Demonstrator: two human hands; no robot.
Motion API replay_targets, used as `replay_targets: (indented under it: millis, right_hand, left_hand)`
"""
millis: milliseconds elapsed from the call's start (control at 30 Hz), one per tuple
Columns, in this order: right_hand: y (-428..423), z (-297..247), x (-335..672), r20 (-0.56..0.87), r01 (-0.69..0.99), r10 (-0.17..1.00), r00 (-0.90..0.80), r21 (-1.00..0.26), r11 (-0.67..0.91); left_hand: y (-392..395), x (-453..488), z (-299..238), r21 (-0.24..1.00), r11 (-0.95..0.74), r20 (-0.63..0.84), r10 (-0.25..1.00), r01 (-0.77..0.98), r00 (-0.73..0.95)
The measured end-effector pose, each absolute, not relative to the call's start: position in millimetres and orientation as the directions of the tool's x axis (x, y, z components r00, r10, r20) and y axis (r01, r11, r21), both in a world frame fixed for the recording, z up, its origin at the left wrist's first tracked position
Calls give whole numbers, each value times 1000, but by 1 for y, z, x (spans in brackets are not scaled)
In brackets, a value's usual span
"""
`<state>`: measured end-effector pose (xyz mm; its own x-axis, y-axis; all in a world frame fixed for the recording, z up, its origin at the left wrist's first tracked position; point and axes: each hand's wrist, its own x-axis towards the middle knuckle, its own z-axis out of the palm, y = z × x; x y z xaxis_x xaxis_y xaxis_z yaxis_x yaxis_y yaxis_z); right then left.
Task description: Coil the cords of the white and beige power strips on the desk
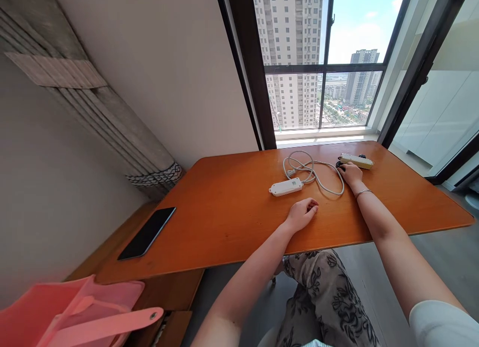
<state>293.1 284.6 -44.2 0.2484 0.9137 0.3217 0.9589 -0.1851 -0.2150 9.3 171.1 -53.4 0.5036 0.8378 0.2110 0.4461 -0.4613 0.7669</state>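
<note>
My left hand [302,214] rests on the wooden table near its front edge. Its fingers are curled in, and nothing shows in them. Just beyond it lies a white power strip [286,187], whose white cord [318,180] loops loosely across the tabletop to a white plug [291,173]. My right hand [352,173] reaches farther back, with its fingers closed at a small black cord or plug [339,164]. Right beside those fingers is a second, yellowish power strip [356,161], with another black piece behind it. The fingertips are partly hidden.
The orange-brown table [224,222] has a rounded edge. A dark tablet [147,232] lies at its left end. Pink bins [108,324] with a handle stand at the lower left. Behind are a window [325,68] and a tied grey curtain [123,122].
</note>
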Motion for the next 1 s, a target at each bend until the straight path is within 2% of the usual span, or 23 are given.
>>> replay_targets:
  millis: [267,600,1000]
  right_hand:
    - [285,-40,292,256,942,914,314,-200,-268]
    - [284,-39,290,236,938,917,321,-215,-273]
    - [291,-46,298,259,923,909,325,-295,-246]
  left_hand:
    - [169,9,-52,740,-483,215,829,468,516]
    - [167,10,-51,721,-493,217,828,487,517]
    - [164,10,-48,703,-500,212,826,506,523]
